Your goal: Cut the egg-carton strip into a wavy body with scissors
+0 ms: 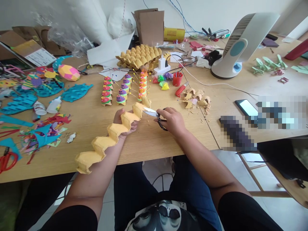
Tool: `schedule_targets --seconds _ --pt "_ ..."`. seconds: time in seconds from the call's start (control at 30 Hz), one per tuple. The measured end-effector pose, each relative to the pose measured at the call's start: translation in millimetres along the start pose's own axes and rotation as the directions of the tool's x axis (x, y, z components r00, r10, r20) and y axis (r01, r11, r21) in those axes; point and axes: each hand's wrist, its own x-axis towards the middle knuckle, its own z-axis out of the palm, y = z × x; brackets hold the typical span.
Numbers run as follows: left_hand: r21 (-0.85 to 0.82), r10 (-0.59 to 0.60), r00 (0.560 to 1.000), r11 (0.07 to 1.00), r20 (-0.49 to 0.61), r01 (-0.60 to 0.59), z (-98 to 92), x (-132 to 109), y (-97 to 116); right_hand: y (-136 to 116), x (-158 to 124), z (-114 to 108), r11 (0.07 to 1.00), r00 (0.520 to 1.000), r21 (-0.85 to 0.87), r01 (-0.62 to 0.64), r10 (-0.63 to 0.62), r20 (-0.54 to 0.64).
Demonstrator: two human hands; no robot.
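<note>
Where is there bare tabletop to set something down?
Bare table: between the carton pieces and the phone, and between the nozzle bottle and the carton strip. Crowded: the left end, with blue pieces, and the back, around the egg trays.

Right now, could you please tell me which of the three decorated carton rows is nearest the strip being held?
The orange row, just beyond the far end of the yellow strip; the purple row and the red row stand farther left.

Pale wall (207, 12), wooden table (139, 142), light tiled floor (279, 208)
</note>
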Motion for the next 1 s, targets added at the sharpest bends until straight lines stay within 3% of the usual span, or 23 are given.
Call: schedule_targets --seconds 0.53,0.73,0.87,1.0 --pt "-0.084 -0.053 0.998 0.995 0.022 0.055 -1.2 1.6 3.0 -1.1 -1.0 -0.7 1.000 1.000 -0.028 0.000 0.000 0.002" --pt "0.005 -0.009 1.000 1.000 -0.016 0.009 -0.4 1.4 3.6 -1.6 -1.0 0.0 0.999 0.998 0.002 -0.049 0.049 0.039" --pt "0.113 0.014 0.998 0.993 0.062 -0.021 2.2 -0.8 4.7 -1.7 -1.3 0.6 0.994 0.996 0.063 -0.094 0.095 0.001" --pt "0.231 0.015 0.991 0.972 0.134 -0.046 4.3 -2.0 7.7 -2.5 0.3 -3.2 0.951 0.966 0.214 -0.223 0.246 -0.083"
